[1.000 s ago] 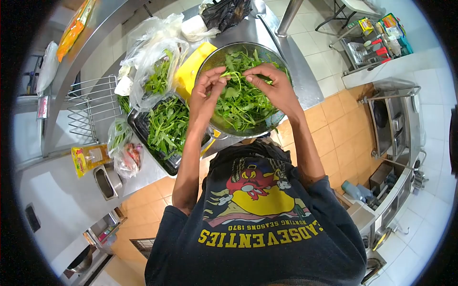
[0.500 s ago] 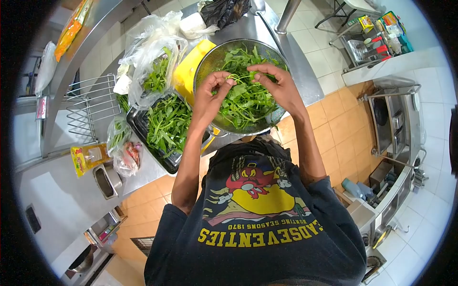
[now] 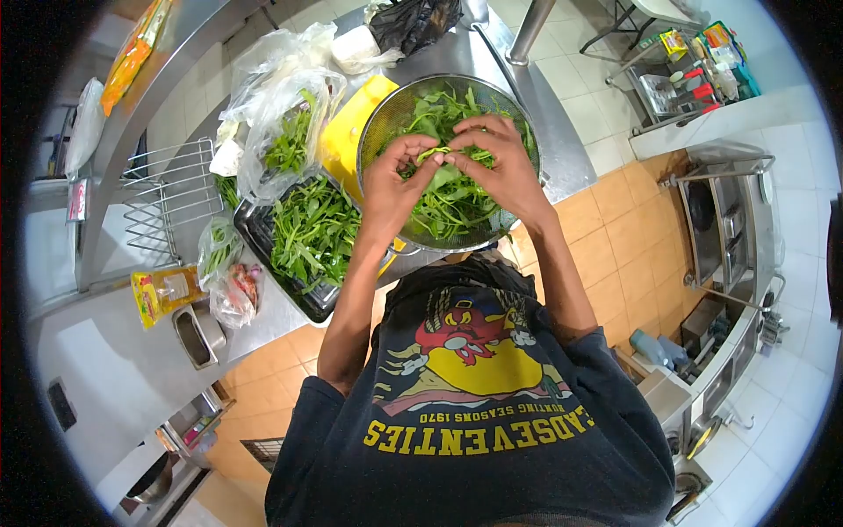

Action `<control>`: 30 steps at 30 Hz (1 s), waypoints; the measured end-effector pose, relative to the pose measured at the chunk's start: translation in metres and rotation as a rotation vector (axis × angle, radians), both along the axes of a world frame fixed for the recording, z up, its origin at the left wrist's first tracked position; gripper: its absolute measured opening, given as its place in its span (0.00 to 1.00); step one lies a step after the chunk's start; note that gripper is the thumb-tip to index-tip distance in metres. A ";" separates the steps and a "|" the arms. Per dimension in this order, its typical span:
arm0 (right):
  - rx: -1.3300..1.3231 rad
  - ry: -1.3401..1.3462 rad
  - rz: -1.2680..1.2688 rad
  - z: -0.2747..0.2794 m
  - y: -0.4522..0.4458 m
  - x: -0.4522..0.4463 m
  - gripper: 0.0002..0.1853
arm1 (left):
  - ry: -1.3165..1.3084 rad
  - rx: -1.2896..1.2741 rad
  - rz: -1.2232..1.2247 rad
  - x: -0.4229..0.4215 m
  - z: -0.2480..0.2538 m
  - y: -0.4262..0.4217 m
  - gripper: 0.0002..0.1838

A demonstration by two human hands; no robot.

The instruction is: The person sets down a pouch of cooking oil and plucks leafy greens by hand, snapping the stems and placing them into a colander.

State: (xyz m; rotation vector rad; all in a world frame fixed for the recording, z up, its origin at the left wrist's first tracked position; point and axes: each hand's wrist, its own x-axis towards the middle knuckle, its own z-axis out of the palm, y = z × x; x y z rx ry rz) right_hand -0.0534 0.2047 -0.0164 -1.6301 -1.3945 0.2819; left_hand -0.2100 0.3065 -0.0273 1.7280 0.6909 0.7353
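Note:
Between my two hands is a thin green stem (image 3: 434, 152) of leafy greens that look like water spinach. My left hand (image 3: 397, 186) pinches one end between thumb and fingers. Close beside it, my right hand (image 3: 502, 169) pinches the same stem, the fingertips almost touching. Both hands are over a round metal mesh strainer (image 3: 365, 132), which holds a heap of the leafy greens (image 3: 452, 211). Left of the strainer, more greens (image 3: 309, 230) fill a black tray (image 3: 255, 220). My hands hide part of the heap.
A yellow board or container (image 3: 344, 132) sits against the strainer's left side. Plastic bags (image 3: 263, 97) with greens, a wire rack (image 3: 171, 198), a yellow packet (image 3: 162, 292) and a black bag (image 3: 417, 25) are around it. A metal post (image 3: 530, 33) rises at the back.
My right hand has moved left and slightly down, and the gap between the hands has closed. My left hand has shifted slightly right. The stem stays pinched between them.

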 end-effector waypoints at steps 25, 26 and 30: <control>0.088 0.668 -0.158 0.002 -0.008 0.028 0.11 | -0.140 -0.139 0.159 -0.054 0.003 0.035 0.13; 0.086 0.696 -0.169 0.002 -0.010 0.029 0.12 | -0.123 -0.144 0.181 -0.065 0.002 0.040 0.13; 0.029 0.720 -0.183 0.001 -0.012 0.028 0.14 | -0.083 -0.077 0.338 -0.117 -0.002 0.048 0.12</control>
